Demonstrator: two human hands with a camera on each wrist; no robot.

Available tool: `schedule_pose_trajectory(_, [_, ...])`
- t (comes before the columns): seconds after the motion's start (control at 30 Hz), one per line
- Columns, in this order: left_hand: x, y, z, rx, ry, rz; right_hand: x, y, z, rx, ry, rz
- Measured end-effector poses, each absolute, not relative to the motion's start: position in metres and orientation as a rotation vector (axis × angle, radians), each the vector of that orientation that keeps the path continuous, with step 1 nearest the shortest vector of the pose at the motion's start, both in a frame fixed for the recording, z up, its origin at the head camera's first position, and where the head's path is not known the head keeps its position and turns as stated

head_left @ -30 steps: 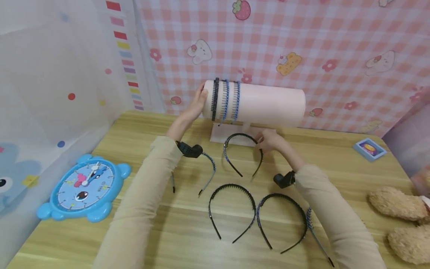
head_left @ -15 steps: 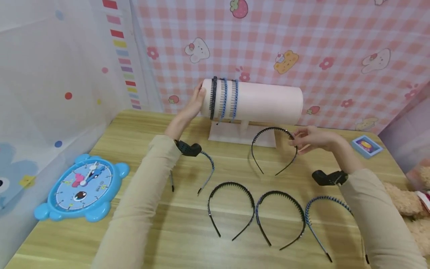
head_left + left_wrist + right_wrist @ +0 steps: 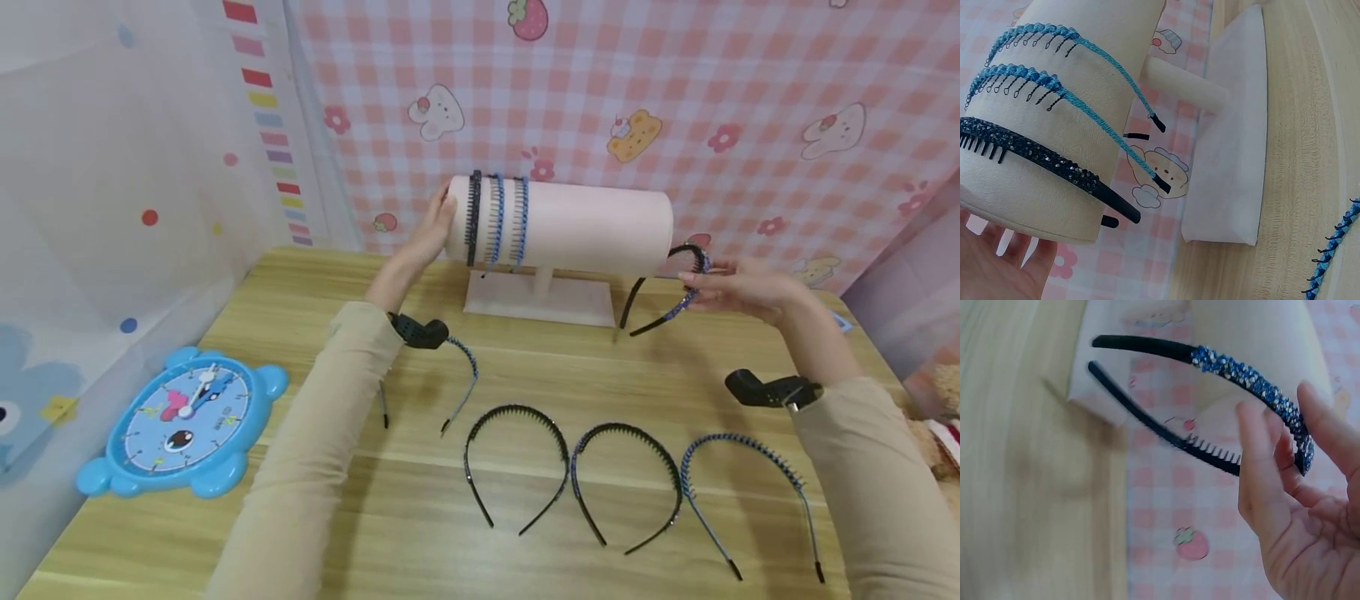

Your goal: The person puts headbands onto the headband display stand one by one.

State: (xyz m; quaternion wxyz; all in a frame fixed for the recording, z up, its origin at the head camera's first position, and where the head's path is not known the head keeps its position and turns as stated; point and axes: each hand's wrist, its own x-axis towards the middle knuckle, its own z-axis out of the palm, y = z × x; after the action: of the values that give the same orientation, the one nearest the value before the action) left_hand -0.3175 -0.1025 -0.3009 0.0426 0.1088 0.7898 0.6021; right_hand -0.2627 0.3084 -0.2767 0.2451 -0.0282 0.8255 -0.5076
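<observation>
A pale pink cylindrical headband stand (image 3: 592, 229) lies sideways on its post above a flat base (image 3: 540, 300). Near its left end sit a sparkly black headband (image 3: 472, 221) and two blue braided headbands (image 3: 1094, 119). My left hand (image 3: 435, 233) touches that left end; in the left wrist view its fingers (image 3: 1019, 247) extend against the rim, tips partly hidden. Beside the stand's right end, my right hand (image 3: 757, 287) holds a black headband with blue glitter (image 3: 1254, 381) between thumb and fingers. Its tips point toward the stand's base, and its teeth face inward.
On the wooden table lie a black headband (image 3: 514, 408), a second black one (image 3: 622, 427) and a blue one (image 3: 731, 437). Another blue headband (image 3: 472, 367) is partly behind the left sleeve. A blue toy clock (image 3: 187, 421) lies left; a plush toy (image 3: 933, 450) shows at right.
My right hand has carried the glittery headband from in front of the stand to the right and up to its right end, turning it sideways. The left hand stays at the left end.
</observation>
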Motion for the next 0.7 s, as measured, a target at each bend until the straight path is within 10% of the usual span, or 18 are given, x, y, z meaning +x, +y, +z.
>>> schedule_pose_trajectory(0.7, [-0.315, -0.102, -0.300, 0.316, 2.406, 1.830, -0.264, 0.259, -0.245, -0.116, 2.623, -1.325])
